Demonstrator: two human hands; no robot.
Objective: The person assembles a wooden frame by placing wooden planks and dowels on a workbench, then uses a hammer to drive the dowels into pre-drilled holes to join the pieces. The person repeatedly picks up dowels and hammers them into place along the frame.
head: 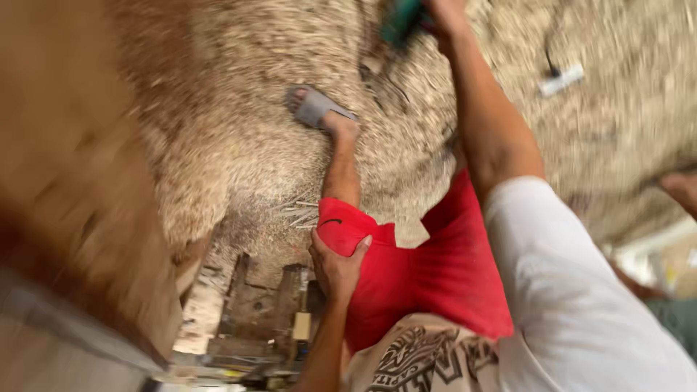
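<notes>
Green tool [401,20] within right hand [444,14] grip

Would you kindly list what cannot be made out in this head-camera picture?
- Right hand: cut off by the top edge; its grip on the green tool is hidden, and the tool is blurred.
- Left hand: rests on the red shorts; the palm side is hidden.
- White object on the sawdust floor: too blurred to identify.
- Left side of the view: motion blur hides everything there.
</notes>
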